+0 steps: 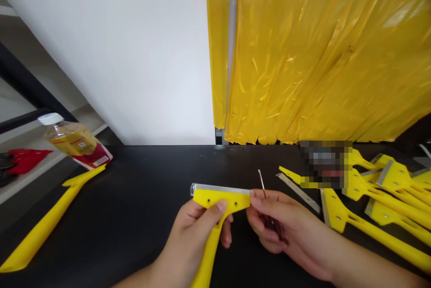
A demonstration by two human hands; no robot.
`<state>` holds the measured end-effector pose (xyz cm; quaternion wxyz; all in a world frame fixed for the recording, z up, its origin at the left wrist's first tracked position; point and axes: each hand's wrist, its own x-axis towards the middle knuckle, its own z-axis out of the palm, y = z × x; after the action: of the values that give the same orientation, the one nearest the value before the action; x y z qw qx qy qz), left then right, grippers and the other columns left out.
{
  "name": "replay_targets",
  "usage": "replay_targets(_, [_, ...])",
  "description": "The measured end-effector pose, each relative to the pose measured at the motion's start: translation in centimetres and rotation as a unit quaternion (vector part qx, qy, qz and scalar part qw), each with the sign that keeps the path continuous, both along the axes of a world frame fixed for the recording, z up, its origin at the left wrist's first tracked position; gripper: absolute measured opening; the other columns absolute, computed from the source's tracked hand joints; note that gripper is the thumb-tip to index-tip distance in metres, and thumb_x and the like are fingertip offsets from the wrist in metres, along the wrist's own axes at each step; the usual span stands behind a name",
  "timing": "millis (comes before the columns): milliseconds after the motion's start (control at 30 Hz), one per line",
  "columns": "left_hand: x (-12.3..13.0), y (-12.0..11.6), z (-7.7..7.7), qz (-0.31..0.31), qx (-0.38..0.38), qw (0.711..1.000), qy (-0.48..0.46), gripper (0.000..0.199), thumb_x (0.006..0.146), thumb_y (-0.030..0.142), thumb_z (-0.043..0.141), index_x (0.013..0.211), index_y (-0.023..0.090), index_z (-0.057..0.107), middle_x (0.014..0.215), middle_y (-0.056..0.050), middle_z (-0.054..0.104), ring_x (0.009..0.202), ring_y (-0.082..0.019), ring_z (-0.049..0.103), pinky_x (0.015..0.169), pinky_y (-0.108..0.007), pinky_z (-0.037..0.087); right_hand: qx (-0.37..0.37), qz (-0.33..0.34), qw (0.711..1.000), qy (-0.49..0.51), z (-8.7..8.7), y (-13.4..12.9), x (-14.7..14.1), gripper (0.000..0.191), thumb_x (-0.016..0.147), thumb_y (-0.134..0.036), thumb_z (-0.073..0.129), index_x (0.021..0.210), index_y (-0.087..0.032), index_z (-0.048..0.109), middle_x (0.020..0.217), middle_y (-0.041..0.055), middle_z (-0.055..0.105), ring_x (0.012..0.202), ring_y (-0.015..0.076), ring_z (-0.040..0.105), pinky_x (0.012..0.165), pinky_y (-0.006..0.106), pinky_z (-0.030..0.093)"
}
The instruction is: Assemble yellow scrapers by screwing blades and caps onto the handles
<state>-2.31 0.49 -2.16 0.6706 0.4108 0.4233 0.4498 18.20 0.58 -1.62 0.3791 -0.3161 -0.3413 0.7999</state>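
My left hand (pixel 198 229) grips a yellow scraper (pixel 220 198) just below its wide head, thumb pressed on the front. Two small dark holes show in the head, and a metal blade (pixel 222 188) runs along its top edge. My right hand (pixel 279 220) pinches the right end of the blade between thumb and fingertips. Tucked in the same hand is a thin screwdriver (pixel 261 182), its shaft pointing up and its handle mostly hidden by the fingers. A loose blade strip (pixel 299 192) lies on the table to the right, beyond the right hand.
Several yellow scrapers (pixel 336 216) with blades lie piled at the right. A bladeless yellow scraper handle (pixel 50 220) lies at the left by a bottle (pixel 79 142) with a white cap. A yellow plastic curtain (pixel 323 54) and white panel (pixel 134 54) stand behind the black table (pixel 141 202).
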Motion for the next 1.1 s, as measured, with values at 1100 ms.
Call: replay_targets(1100, [-0.8, 1.5, 0.7, 0.006, -0.064, 0.998, -0.001, 0.033, 0.096, 0.042, 0.065, 0.075, 0.017, 0.061, 0.047, 0.005, 0.048, 0.04, -0.007, 0.038, 0.044, -0.02, 0.029, 0.271, -0.146, 0.854, -0.419, -1.0, 3.6, 3.1, 0.033, 0.106, -0.055, 0.049, 0.121, -0.032, 0.067, 0.085, 0.0009, 0.063, 0.075, 0.0216, 0.056, 0.071, 0.034, 0.041])
